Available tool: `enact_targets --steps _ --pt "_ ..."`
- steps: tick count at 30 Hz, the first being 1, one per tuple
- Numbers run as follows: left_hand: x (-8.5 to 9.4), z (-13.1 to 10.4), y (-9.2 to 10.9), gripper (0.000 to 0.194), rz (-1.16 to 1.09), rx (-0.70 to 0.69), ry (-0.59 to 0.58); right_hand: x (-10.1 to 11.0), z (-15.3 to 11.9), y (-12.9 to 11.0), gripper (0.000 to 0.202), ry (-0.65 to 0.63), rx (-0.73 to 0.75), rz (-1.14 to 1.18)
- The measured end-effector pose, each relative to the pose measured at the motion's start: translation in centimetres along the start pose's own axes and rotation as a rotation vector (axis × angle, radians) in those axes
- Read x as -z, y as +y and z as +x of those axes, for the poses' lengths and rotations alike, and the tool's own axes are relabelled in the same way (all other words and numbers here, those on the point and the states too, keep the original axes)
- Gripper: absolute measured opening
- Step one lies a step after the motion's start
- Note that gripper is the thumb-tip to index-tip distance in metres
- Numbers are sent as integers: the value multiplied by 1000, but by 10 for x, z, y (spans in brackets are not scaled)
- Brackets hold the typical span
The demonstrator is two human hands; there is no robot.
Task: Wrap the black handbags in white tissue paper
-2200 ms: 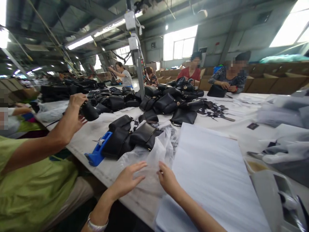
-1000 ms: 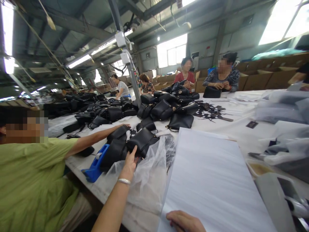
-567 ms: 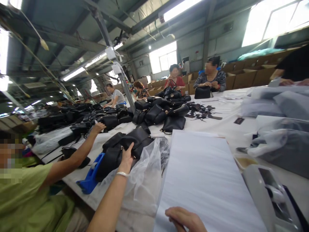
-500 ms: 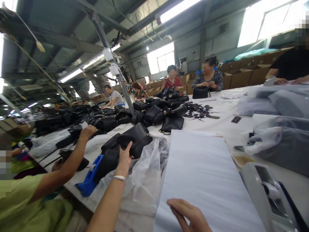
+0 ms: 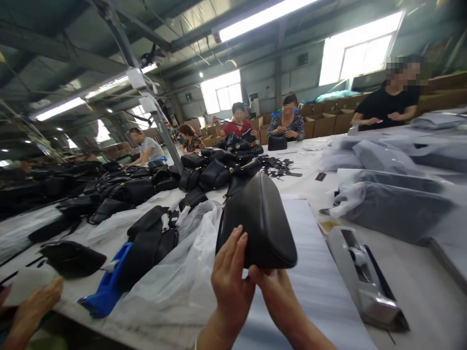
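Note:
A black handbag (image 5: pixel 251 221) is held up in front of me, tilted, above the stack of white paper sheets (image 5: pixel 306 253). My left hand (image 5: pixel 231 277) grips its left side, fingers laid along the face and thumb near the bottom edge. My right hand (image 5: pixel 275 291) is closed on the lower edge, with its fingertips partly hidden beneath the bag. Left of my hands, crumpled clear plastic bags (image 5: pixel 182 262) lie beside more black handbags (image 5: pixel 149 248).
A blue tape dispenser (image 5: pixel 105 284) stands left, a grey one (image 5: pixel 365 277) right. Plastic-wrapped bags (image 5: pixel 394 199) lie at the right. A large pile of black handbags (image 5: pixel 215 172) and scattered tags (image 5: pixel 277 166) lie beyond. A co-worker's hand (image 5: pixel 40 299) is at the lower left.
My left hand has lifted the handbag from the group at left and brought it over the paper. My right hand has come up and taken hold of it too. The view has turned right.

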State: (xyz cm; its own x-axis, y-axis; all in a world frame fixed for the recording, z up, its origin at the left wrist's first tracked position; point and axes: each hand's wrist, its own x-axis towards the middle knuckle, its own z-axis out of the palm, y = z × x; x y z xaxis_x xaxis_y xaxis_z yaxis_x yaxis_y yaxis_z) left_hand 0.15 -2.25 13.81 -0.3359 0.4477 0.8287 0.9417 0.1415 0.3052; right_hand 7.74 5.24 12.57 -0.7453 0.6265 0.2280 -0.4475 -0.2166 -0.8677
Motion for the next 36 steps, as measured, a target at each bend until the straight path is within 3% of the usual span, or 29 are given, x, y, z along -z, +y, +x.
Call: enact_targets --steps 5,8,10,12,14,16,17,19,21,22,26,29,31,34,36 --pt "-28 -15 37 68 -44 -104 -195 50 -28 -5 58 272 -39 13" --pt "-34 -16 55 58 -175 -199 -323 86 -40 -7 58 464 -88 -45" --pt "-32 -8 59 50 -374 -282 -426 109 -47 -11 52 589 -122 -86" --pt "-28 6 53 45 -565 -312 -451 130 -55 -18 45 672 -157 -106" --pt "-27 25 34 42 -622 -171 -346 148 -65 -26 41 725 -205 -101" --pt "-31 40 9 42 -634 139 -260 163 -75 -34 40 753 -268 -72" --pt "-34 44 -3 45 -711 310 -316 169 -80 -36 40 754 -299 -51" --pt "-40 41 -20 57 -1003 615 -633 179 -86 -39 37 735 -348 -10" --pt "-43 23 -28 70 -1325 817 -1035 182 -87 -39 34 726 -390 29" --pt "-42 9 -30 75 -1435 889 -1178 182 -86 -38 33 742 -411 53" --pt "-25 -42 -39 85 -1617 1096 -1423 170 -71 -37 33 841 -428 128" --pt "0 -50 -63 83 -1506 1106 -1458 163 -57 -35 33 783 -470 169" --pt "15 -41 -83 91 -1250 1051 -1458 163 -49 -30 33 700 -548 208" --pt "28 -22 -109 82 -698 798 -1365 164 -35 -17 35 554 -682 233" --pt "23 -13 -118 72 -373 579 -1245 165 -23 -5 38 463 -709 206"
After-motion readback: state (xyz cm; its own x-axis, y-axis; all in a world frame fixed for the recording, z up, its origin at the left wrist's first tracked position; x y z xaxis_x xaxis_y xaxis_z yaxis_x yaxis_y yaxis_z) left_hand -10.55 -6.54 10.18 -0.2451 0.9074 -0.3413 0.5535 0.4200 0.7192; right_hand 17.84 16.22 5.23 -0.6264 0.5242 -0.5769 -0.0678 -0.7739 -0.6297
